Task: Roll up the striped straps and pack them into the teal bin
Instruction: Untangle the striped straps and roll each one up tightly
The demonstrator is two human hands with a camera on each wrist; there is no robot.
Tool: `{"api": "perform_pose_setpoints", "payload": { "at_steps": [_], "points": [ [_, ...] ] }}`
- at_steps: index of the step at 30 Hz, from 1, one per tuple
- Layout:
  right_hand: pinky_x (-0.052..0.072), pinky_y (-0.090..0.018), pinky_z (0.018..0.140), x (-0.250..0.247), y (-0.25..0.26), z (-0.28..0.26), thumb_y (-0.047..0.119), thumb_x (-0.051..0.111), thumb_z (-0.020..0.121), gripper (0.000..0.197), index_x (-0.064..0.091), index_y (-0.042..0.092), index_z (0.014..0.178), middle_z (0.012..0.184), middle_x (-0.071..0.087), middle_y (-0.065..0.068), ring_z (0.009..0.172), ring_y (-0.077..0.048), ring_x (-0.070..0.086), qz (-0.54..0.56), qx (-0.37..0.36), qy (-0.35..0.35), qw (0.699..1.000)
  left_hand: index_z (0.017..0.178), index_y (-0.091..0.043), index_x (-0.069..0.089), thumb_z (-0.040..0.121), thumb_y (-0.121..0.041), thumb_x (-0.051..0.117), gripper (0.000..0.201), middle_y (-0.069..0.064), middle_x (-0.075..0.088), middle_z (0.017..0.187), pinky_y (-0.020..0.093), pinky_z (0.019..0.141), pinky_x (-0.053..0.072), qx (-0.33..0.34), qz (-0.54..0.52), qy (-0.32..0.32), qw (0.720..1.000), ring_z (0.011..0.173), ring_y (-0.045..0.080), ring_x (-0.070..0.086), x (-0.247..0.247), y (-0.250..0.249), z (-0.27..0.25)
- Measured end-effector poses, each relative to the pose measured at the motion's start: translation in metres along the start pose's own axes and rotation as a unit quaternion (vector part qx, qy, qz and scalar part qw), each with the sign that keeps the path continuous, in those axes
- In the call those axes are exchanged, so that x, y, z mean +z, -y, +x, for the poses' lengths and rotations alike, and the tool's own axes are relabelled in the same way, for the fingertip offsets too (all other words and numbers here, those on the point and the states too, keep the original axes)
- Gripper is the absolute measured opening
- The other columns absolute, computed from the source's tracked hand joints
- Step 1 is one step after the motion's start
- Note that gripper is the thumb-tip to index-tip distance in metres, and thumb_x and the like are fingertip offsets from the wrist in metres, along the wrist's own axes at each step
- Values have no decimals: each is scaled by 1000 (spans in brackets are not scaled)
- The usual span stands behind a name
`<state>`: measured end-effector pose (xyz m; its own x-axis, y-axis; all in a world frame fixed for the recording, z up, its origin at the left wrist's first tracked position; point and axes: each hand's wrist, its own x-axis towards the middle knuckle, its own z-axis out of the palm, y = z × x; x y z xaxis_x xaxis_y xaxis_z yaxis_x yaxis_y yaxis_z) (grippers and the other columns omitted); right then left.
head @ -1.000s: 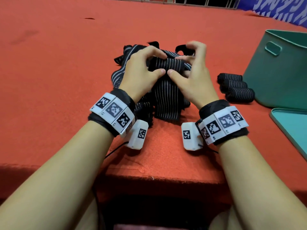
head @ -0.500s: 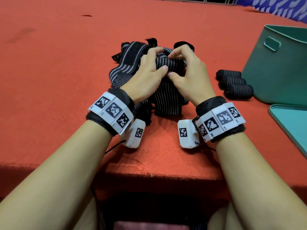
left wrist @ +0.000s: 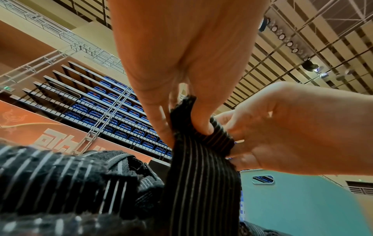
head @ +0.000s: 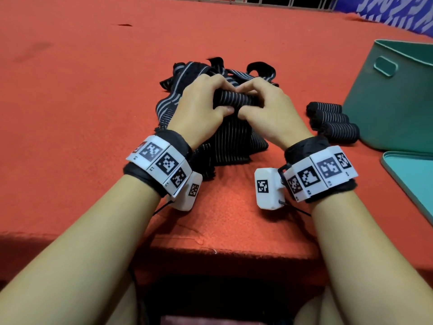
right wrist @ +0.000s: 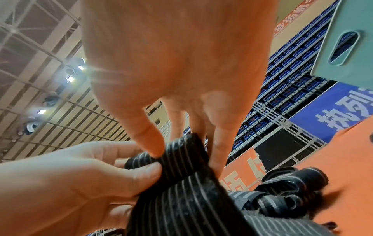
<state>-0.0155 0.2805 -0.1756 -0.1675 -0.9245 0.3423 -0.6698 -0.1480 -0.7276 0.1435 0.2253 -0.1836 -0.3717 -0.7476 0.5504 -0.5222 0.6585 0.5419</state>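
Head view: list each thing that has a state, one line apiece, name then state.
Left hand: grips the roll's left end.
Right hand: grips the roll's right end.
Striped strap: partly rolled, tail hanging to the pile.
Strap pile: loose, unrolled, on the red surface.
Three rolled straps: finished, lying beside the bin, not packed.
Teal bin: upright, inside hidden.
Teal lid: off, flat beside the bin.

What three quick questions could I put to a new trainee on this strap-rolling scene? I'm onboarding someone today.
1. True or false: both the left hand and the right hand grip the strap being rolled.
2. How many finished rolls lie on the red surface?
3. The finished rolls lie: A) inside the teal bin; B) beside it; C) on the teal lid.

Key: 1 true; 2 three; 3 B.
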Motion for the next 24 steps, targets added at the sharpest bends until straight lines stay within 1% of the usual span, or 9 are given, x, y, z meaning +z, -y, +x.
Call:
{"api": "perform_pose_setpoints", "payload": {
  "at_steps": [1,3,6,10,14,16,18,22,24],
  "points": [
    [44,-22,85,-1,-1,1,15,59,82,32,66,28,110,112,69,9,104,-9,61,16,5,5,1000,116,-25,69,84,-18,76,34,-6,57,111,19,86,30,2,4,4,1000,104,6,48,0,-1,0],
    [42,-25,79,-3,-3,1,13,55,84,27,63,28,105,110,72,1,98,-16,63,6,-1,12,1000,115,-25,69,83,-16,77,34,-7,54,111,19,88,31,2,9,15,1000,104,6,48,1,-2,0],
    [42,-24,76,-6,-5,-2,12,57,86,27,61,28,107,111,70,1,98,-17,62,-29,-23,16,999,116,-24,65,83,-14,76,36,-5,56,117,20,90,32,-7,8,31,999,111,10,51,1,-5,-2],
    [35,-7,67,-7,-5,-4,13,58,87,27,63,24,112,107,66,6,84,-3,57,-47,-41,-21,998,128,-21,56,87,-22,75,45,-10,59,123,19,90,34,-37,-9,33,999,115,8,52,0,-6,-1],
    [38,-12,67,-6,-5,-2,15,58,89,26,65,24,113,108,67,6,83,-7,59,-17,-43,-42,998,130,-16,56,90,-26,74,45,-5,64,117,31,95,48,-98,-88,57,990,110,12,60,-2,-3,4],
    [45,-18,72,-6,-3,-1,15,60,86,27,65,25,110,105,69,6,81,-6,62,59,-21,-31,998,129,-13,52,96,-22,68,38,-6,62,114,26,96,48,-106,-131,69,983,109,9,60,-3,-4,5],
    [51,-25,75,-5,0,0,14,65,81,33,65,24,112,105,69,4,87,-7,66,127,-5,-12,992,130,-15,44,102,-20,60,33,-11,57,109,20,90,48,-116,-166,80,976,103,4,58,-4,-7,4],
    [56,-29,87,-1,3,0,13,70,67,56,63,17,123,119,69,0,108,-12,67,152,-17,-17,988,125,-23,31,106,-24,51,28,-3,57,113,34,89,54,-155,-241,101,953,103,11,63,-6,-14,3],
    [56,-33,96,1,2,-1,9,66,68,55,64,16,123,120,69,2,114,-12,65,151,-30,-26,988,125,-22,31,106,-24,51,28,-3,58,111,33,86,55,-167,-247,103,949,101,11,64,-8,-15,3]
  ]
}}
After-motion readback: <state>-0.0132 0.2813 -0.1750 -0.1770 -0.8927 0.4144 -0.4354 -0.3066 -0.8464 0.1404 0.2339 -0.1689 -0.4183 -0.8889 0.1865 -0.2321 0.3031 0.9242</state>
